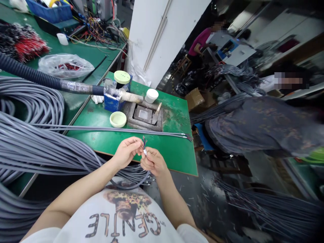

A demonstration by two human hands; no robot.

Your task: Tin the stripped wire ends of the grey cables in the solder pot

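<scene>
Close to my chest, my right hand point(153, 161) is closed round the end of a grey cable point(141, 182). A white band sits at that end, and thin coloured wires point(144, 142) fan upward out of it. My left hand point(129, 151) pinches at these wires with thumb and forefinger. Exactly which strands lie between its fingertips is too small to make out. Just beyond my hands, a few grey cables point(126, 130) lie across the green board point(174, 155), their stripped ends pointing right.
Big coils of grey cable point(45, 141) fill the left. On the board are a solder pot point(144, 114) with a scraper point(157, 114), a hose nozzle point(131, 97), a pale lid point(118, 119) and a white tub point(151, 96). Several people sit at right; cable bundles point(268, 202) lie low right.
</scene>
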